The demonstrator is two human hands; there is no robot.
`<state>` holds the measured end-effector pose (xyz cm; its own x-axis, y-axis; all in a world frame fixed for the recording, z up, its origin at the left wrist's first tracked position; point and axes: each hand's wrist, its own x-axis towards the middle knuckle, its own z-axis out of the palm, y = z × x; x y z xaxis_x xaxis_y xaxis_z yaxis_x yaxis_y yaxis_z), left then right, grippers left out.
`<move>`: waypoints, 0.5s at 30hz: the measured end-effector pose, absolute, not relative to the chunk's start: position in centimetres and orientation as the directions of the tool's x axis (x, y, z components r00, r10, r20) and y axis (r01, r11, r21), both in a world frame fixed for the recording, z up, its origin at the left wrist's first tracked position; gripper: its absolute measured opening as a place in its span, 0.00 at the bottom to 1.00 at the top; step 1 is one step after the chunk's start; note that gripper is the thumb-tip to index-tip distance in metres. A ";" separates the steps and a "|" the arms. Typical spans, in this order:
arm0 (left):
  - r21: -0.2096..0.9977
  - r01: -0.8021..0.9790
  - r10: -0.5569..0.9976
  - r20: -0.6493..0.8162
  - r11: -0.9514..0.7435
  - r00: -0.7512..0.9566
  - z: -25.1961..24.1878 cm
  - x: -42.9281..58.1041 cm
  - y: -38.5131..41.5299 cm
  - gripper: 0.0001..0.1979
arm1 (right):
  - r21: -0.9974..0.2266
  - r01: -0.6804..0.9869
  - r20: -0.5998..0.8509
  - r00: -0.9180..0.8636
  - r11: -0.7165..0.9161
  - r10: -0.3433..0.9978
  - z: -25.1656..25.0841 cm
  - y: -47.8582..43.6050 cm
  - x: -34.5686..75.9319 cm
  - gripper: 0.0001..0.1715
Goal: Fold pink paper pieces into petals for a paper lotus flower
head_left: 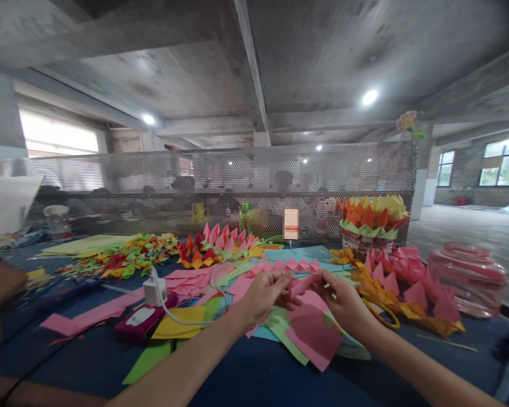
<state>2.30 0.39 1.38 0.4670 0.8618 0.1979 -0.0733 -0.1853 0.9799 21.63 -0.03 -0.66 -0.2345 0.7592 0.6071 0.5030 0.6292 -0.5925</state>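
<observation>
Between my two hands is a small folded piece of pink paper (303, 285), raised over the table. My left hand (271, 291) pinches its left end with thumb and forefinger. At the other end, my right hand (337, 297) is closed on it with the fingertips. Beneath lie a pink paper sheet (314, 333) and green paper sheets (286, 333). A row of pink folded paper points (297, 264) stretches just behind my hands. By my right wrist lie yellow-handled scissors (382, 314), partly hidden.
A purple power strip (142, 322) with a white charger (154, 289) and cable sits left. Folded paper chains (415, 282) and a clear pink jar (469, 280) stand right. A perforated metal screen (152, 175) runs behind. Another person's hand (4, 282) is at far left.
</observation>
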 end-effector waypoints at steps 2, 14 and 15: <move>0.949 -0.012 0.862 0.292 -0.316 0.415 1.2 2.4 0.4 0.23 | -0.607 0.509 0.590 -0.228 0.611 0.775 -0.8 0.1 21.7 0.12; 0.676 0.244 0.714 0.614 -0.696 0.335 2.3 1.9 -1.2 0.15 | -0.634 0.497 0.564 -0.227 0.593 0.794 -1.2 0.2 21.8 0.14; 0.680 0.238 0.716 0.616 -0.694 0.329 2.3 1.8 -1.1 0.14 | -0.632 0.504 0.561 -0.227 0.589 0.796 -1.1 0.2 21.8 0.14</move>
<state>1.81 -1.14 2.30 0.3286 0.7162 0.6157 0.2379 -0.6936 0.6799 21.77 0.18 -1.15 -0.2268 0.7961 0.5611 0.5044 0.5888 -0.6316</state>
